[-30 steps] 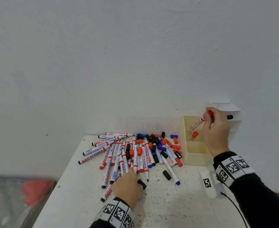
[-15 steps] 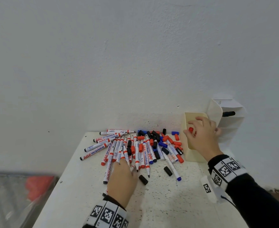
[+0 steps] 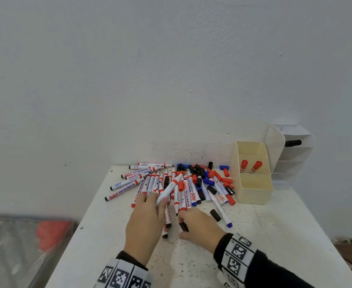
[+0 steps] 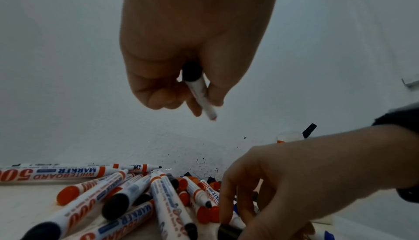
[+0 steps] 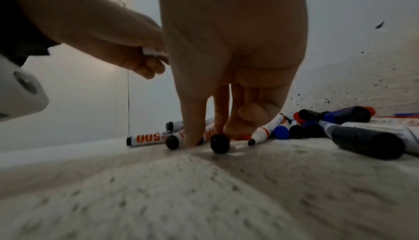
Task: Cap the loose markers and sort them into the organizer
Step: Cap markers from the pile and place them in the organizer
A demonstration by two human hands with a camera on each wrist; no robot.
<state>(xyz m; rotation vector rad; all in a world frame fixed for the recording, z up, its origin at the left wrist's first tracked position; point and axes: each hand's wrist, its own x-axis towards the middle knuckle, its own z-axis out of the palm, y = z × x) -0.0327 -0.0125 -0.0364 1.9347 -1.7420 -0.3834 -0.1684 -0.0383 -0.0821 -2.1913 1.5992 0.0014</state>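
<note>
My left hand (image 3: 160, 202) grips a white whiteboard marker (image 3: 169, 189), lifted at a slant above the pile of loose markers and caps (image 3: 181, 183). In the left wrist view the marker (image 4: 201, 97) shows a black rear end between the curled fingers of the left hand (image 4: 199, 104). My right hand (image 3: 181, 222) is down on the table at the pile's front edge, its thumb and fingers pinching a loose black cap (image 3: 183, 226). The right wrist view shows that cap (image 5: 219, 143) on the tabletop under the fingertips of the right hand (image 5: 213, 132).
A cream organizer box (image 3: 254, 196) at the back right holds two red-capped markers (image 3: 243, 166). Behind it a white tiered rack (image 3: 293, 161) holds one black marker (image 3: 293, 143). Another black cap (image 3: 215, 215) and a blue-capped marker (image 3: 223, 214) lie right of my right hand. The wall is close behind.
My right hand left the red marker in the cream box and came down left onto the black cap. My left hand lifted a marker out of the pile.
</note>
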